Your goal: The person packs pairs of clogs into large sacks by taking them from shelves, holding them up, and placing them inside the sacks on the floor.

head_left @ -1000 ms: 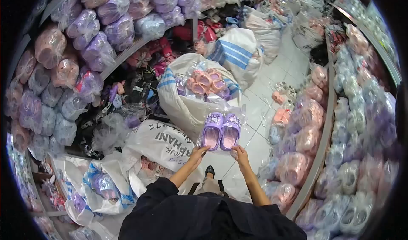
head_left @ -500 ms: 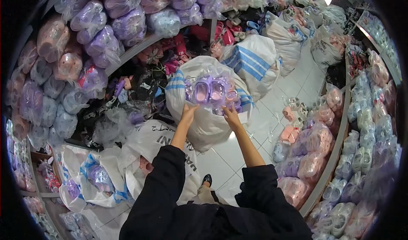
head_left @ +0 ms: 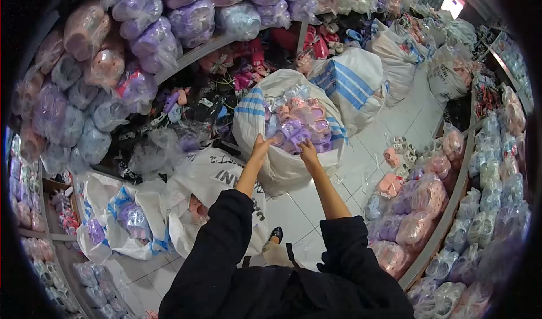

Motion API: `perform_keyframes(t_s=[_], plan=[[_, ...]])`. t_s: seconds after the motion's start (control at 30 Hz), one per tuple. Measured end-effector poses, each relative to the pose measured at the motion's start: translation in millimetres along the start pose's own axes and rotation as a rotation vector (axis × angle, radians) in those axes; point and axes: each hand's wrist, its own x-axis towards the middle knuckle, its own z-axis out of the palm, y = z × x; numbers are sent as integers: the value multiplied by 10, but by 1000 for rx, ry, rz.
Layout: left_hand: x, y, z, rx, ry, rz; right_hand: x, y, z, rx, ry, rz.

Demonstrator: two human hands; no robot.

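Observation:
A pair of lilac clogs (head_left: 289,135) lies tilted at the mouth of a big white woven sack (head_left: 254,171) with blue stripes. My left hand (head_left: 261,149) closes on the clogs' left side, its fingertips partly hidden. On their right side my right hand (head_left: 309,152) pinches the near edge. Pink clogs (head_left: 307,111) and more lilac ones fill the sack beyond my fingers. Whether clear plastic still covers the pair in my hands I cannot make out.
Another striped sack (head_left: 350,84) stands behind to the right. Open sacks (head_left: 133,220) sit at the lower left. Shelves on the left hold bagged clogs (head_left: 152,45). Wrapped clogs (head_left: 415,228) are heaped along the right, and dark loose goods lie behind the sack.
The lilac pair, earlier held up flat in clear plastic over the sack, now sits lower and tilted among the other clogs. More pink clogs show. The view has shifted slightly.

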Motion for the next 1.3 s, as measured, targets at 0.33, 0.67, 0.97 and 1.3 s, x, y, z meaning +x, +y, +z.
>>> perform_keyframes(t_s=[0.33,0.67,0.97,1.3], plan=[[-959,-351,-650,13,83,19,-756,301,303,-117,-277,256],[-3232,-672,-1537,-1,293,-28,-2441,1050,1299,-328,-692,161],[-5465,-1216,-2506,240,654,177,-4305,1473,2387,-782,-1249,-283],[-8018,-607,-3329,777,1279,33,-6237,1343,4150,-892,-1497,-1023]])
